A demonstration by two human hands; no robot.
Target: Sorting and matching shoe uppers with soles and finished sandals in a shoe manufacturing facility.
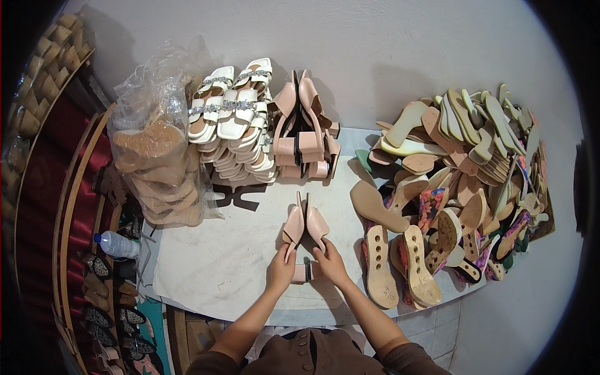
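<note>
A pair of pink heeled mules stands sole to sole on the pale table covering, toes pointing away from me. Around the left mule [293,225] my left hand [283,270] is closed near its heel end. My right hand [332,266] grips the right mule [317,220] the same way. Between my wrists show the pink block heels [300,273], with a dark band between them. Just beyond lies a stack of similar pink mules [287,147], also paired sole to sole. My fingertips are partly hidden by the shoes.
White sandals [236,119] with jewelled straps are piled at the back left, beside a clear plastic bag [156,169] of tan shoe parts. Loose soles and insoles [462,144] heap up on the right. A water bottle [119,244] and shelves of shoes stand left.
</note>
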